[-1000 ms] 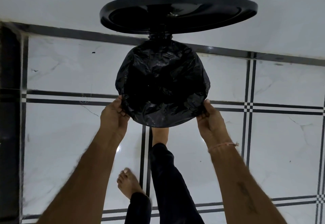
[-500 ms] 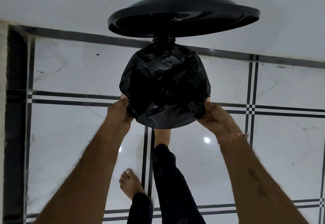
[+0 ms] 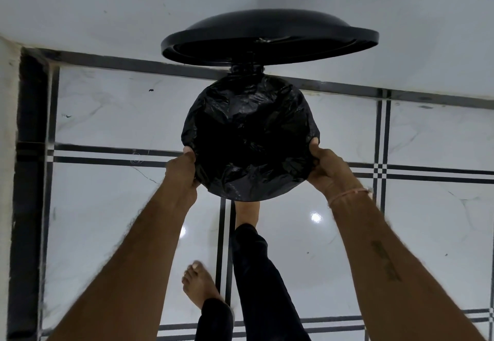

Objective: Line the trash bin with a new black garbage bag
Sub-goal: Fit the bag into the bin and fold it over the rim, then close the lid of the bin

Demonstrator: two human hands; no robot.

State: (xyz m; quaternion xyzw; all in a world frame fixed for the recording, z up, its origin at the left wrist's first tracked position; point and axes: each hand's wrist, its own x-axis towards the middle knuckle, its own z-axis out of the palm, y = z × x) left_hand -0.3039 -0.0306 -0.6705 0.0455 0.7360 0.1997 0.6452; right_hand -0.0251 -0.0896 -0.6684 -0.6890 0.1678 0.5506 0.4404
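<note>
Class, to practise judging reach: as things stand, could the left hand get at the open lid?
Probably yes: nothing stands between the left hand and the lid, but its fingers grip the garbage bag and must let go first.

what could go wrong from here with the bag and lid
1. The lid stands open above the bag, likely held by the foot reaching under it; if that foot lifts, the lid may drop on the hands.
2. The left hand and right hand grip the thin bag at opposite sides; a hard pull could tear it.
3. No hand holds the edge by the hinge, so it may slip in.
</note>
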